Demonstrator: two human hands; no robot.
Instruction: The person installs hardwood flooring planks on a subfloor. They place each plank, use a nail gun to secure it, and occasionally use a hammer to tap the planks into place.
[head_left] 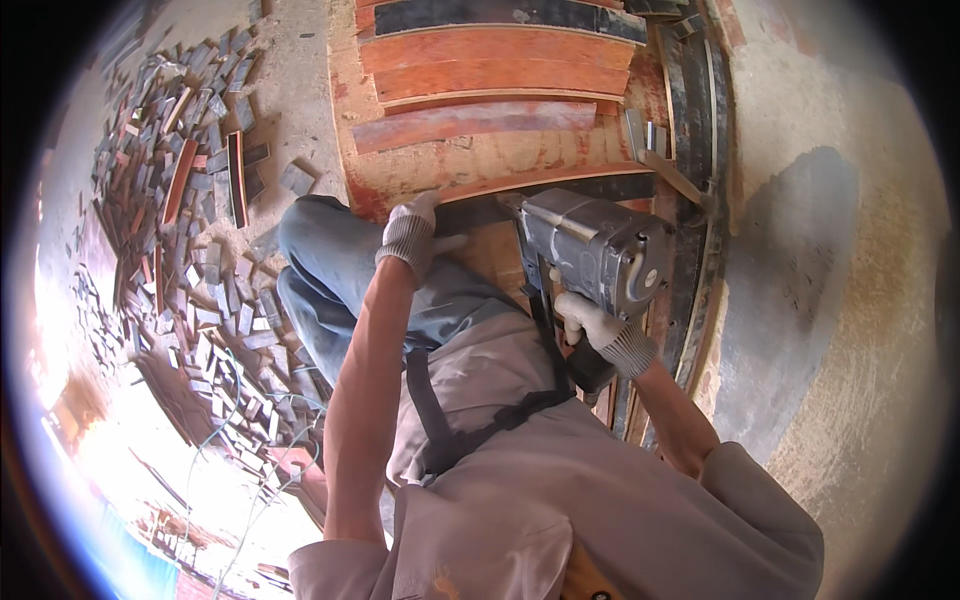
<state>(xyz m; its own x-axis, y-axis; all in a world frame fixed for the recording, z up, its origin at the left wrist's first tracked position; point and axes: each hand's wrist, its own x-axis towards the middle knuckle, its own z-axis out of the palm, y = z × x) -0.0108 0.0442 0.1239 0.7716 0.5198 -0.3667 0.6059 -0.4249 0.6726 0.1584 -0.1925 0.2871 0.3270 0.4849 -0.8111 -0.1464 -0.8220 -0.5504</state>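
My left hand [412, 222], in a pale knitted glove, grips the left end of a long dark wooden strip [472, 213] with a reddish edge. Its thumb sticks out to the right below the strip. In my right hand [592, 322], also gloved, is the handle of a grey and black nail gun [585, 240]. The gun's nose points up and left and is against or just over the strip; I cannot tell which. Its slim magazine [536, 285] runs down toward my body. Beyond the strip, several reddish boards [500, 78] lie side by side on a wooden panel [440, 170].
Many small wood offcuts [215, 290] are heaped on the floor at the left, with a thin hose [235, 390] among them. Long dark rails [712, 120] border the work on the right. Short scraps [675, 178] lie near the strip's right end. Concrete floor [790, 300] stretches farther right.
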